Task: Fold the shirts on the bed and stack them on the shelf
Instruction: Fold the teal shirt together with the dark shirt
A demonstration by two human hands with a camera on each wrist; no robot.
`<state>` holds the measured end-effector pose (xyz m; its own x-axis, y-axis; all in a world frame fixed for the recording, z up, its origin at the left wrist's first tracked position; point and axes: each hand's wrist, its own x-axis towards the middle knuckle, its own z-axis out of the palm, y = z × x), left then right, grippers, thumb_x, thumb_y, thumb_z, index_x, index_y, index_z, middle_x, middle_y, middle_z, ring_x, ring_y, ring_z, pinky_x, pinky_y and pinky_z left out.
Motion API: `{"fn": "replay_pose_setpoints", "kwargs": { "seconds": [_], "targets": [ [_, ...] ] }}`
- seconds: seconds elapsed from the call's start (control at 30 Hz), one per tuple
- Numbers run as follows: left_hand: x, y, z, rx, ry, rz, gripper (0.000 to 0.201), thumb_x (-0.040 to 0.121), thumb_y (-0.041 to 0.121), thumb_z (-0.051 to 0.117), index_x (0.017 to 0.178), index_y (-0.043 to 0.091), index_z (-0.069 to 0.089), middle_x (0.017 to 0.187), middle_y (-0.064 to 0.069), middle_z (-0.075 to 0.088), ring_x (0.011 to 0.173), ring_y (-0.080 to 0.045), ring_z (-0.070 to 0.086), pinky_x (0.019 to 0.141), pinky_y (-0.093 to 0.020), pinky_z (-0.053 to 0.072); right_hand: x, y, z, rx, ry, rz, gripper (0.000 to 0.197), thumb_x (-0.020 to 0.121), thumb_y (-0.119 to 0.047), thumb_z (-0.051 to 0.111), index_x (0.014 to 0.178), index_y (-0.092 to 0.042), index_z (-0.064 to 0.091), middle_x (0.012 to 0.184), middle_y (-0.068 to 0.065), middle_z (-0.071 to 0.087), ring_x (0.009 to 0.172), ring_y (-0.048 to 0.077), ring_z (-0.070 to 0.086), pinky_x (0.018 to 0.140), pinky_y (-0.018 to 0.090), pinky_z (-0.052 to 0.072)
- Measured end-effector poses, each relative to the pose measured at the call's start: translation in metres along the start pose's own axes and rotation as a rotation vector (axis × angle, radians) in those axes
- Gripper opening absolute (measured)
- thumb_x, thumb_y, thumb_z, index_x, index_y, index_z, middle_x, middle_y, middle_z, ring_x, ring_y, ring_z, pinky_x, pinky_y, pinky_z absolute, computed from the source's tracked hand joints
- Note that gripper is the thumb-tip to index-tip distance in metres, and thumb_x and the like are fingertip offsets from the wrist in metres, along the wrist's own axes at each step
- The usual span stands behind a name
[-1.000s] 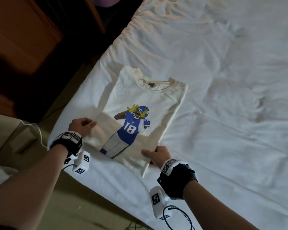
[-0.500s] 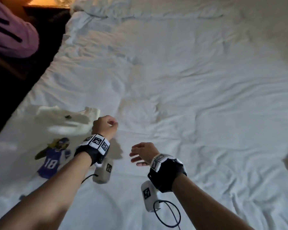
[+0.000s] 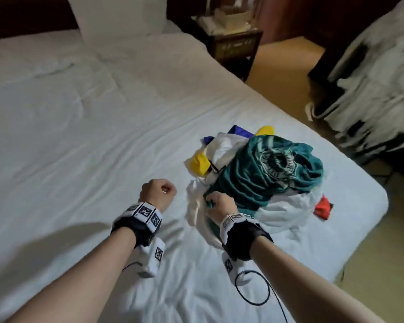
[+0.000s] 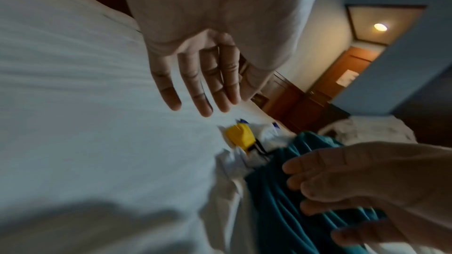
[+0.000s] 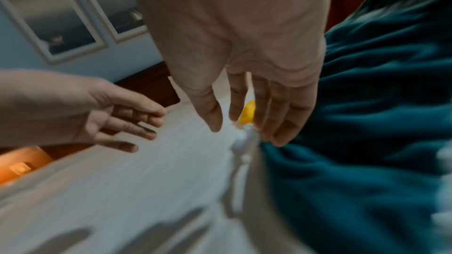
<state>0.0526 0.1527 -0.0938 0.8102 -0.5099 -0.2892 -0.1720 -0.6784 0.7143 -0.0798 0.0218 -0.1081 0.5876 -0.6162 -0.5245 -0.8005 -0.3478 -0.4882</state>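
Reaching toward the pile of shirts (image 3: 261, 178) near the bed's (image 3: 79, 141) far right corner, both hands were in view. Left hand (image 3: 158, 194) hovered over bare sheet just left of the pile, fingers spread and loose, holding nothing. Right hand (image 3: 219, 205) touched the teal shirt's (image 3: 266, 173) near edge, fingers extended; no closed grip evident. Risk judged: the teal shirt lay tangled over white (image 3: 282, 213) and yellow (image 3: 200, 163) garments, so lifting it could drag them off the mattress edge beyond the pile.

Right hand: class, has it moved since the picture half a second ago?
Yes, rightward: from over bare sheet, the right hand now touches the teal shirt.
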Motion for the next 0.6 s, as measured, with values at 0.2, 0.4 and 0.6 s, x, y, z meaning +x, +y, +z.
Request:
{"fn": "replay_pose_setpoints", "kwargs": {
  "seconds": [0.2, 0.4, 0.6],
  "targets": [
    [0.025, 0.067, 0.122, 0.104, -0.159, 0.157, 0.036, 0.080, 0.026, 0.075, 0.114, 0.021, 0.066, 0.111, 0.000, 0.069, 0.113, -0.022, 0.061, 0.098, -0.026, 0.041, 0.036, 0.108, -0.075, 0.056, 0.474, 0.127, 0.084, 0.077, -0.013, 0.072, 0.147, -0.022, 0.027, 0.155, 0.012, 0.010, 0.138, 0.034, 0.026, 0.105, 0.034, 0.035],
    [0.039, 0.092, 0.178, 0.262, -0.150, 0.225, 0.050, 0.079, 0.027, 0.078, 0.125, 0.022, 0.060, 0.124, -0.008, 0.061, 0.118, -0.029, 0.052, 0.097, -0.035, 0.042, 0.059, 0.162, -0.118, 0.146, 0.589, 0.041, 0.062, 0.080, -0.002, 0.065, 0.136, -0.023, 0.051, 0.136, 0.012, 0.041, 0.122, 0.032, 0.047, 0.094, 0.030, 0.041],
    [0.030, 0.139, 0.128, 0.082, 0.106, 0.415, 0.008, 0.078, 0.025, 0.079, 0.080, 0.020, 0.073, 0.089, 0.002, 0.068, 0.082, -0.023, 0.061, 0.070, -0.026, 0.042, 0.046, 0.145, -0.168, 0.191, 0.771, -0.047, 0.022, 0.087, -0.021, 0.069, 0.108, -0.018, 0.073, 0.106, 0.009, 0.066, 0.103, 0.033, 0.058, 0.084, 0.038, 0.045]
  ]
}}
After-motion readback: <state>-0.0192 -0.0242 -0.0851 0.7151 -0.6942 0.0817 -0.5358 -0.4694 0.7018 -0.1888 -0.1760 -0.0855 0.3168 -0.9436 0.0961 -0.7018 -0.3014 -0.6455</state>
